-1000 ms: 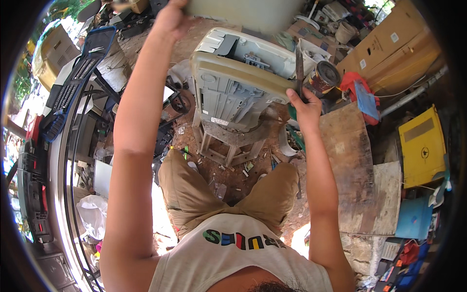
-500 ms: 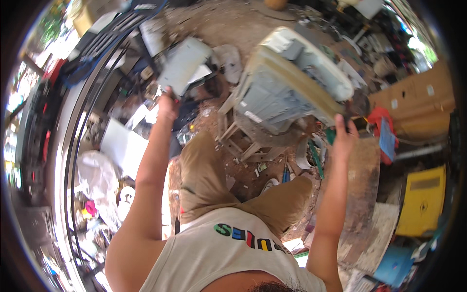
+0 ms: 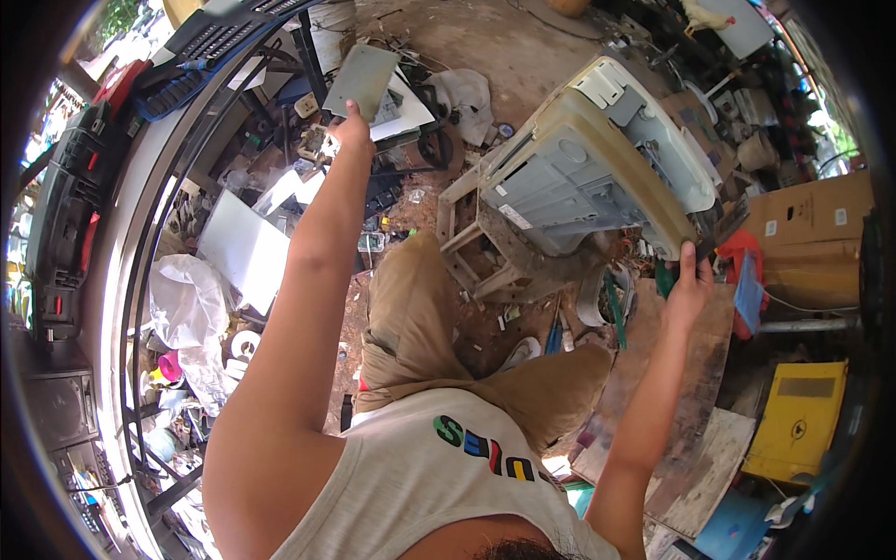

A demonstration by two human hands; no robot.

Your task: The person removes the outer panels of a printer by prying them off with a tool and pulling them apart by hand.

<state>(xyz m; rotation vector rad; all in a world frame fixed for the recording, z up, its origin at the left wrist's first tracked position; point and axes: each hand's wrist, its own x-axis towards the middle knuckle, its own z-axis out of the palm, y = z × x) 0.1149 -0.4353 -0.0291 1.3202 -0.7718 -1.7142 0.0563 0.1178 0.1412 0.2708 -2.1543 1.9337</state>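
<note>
Out at the far left, my left hand (image 3: 352, 131) is closed on a flat grey panel (image 3: 366, 82), thumb on its near edge. To the right, my right hand (image 3: 688, 287) grips the near corner of a large grey and yellowed plastic casing (image 3: 583, 173), fingers partly hidden beneath it. A wooden stool (image 3: 495, 247) is under the casing, which leans tilted with its hollow side facing right. Beside my right fingers shows a dark green piece (image 3: 665, 278), too covered to name. A dark strip (image 3: 723, 227) juts from the casing's corner.
A metal-framed rack (image 3: 121, 308) with a black case (image 3: 70, 224) runs along the left. Clear plastic bags (image 3: 187, 299) and a white panel (image 3: 241, 250) lie there. At right are a cardboard box (image 3: 807, 229), a yellow box (image 3: 796, 420) and wooden boards (image 3: 672, 355).
The panel in my left hand has swung away toward the far side. My right hand and the casing have shifted right, and the whole view has shifted too.
</note>
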